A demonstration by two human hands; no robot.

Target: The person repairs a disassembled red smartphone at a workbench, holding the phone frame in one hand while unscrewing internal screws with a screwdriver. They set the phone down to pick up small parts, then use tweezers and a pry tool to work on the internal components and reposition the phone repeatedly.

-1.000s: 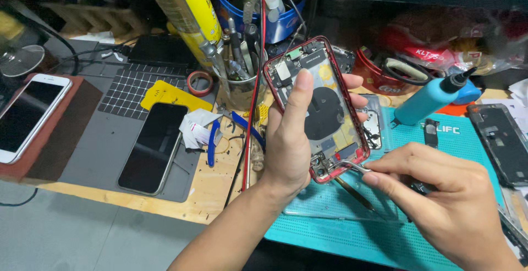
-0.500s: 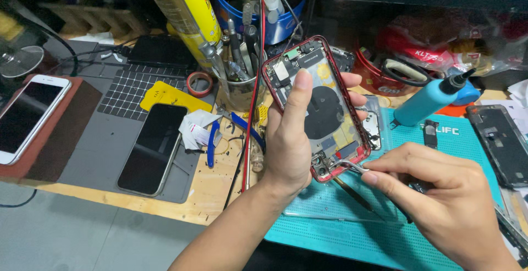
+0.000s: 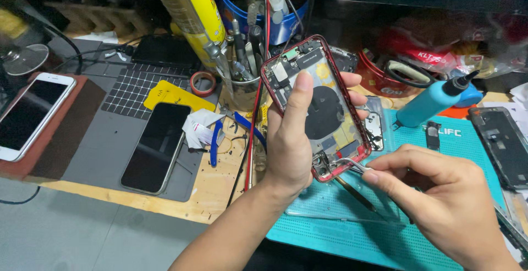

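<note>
My left hand (image 3: pixel 291 144) holds an opened red phone housing (image 3: pixel 319 106) upright over the bench, thumb laid across its exposed inner parts and round black coil. My right hand (image 3: pixel 440 205) pinches metal tweezers (image 3: pixel 352 165), whose tips sit inside the lower corner of the housing. Both hands hover above the teal work mat (image 3: pixel 357 232).
A black phone (image 3: pixel 157 147) lies face up on a grey mat (image 3: pixel 93 150); a white phone (image 3: pixel 30 114) rests at far left. A yellow spray can (image 3: pixel 187 12), a tool cup (image 3: pixel 242 84), a tape roll (image 3: pixel 203 83), blue pliers (image 3: pixel 217 142), a blue squeeze bottle (image 3: pixel 434 103) and a detached screen (image 3: pixel 503 147) surround the hands.
The red housing has tilted slightly and the tweezers have shifted a little at its lower corner. Everything else stays put.
</note>
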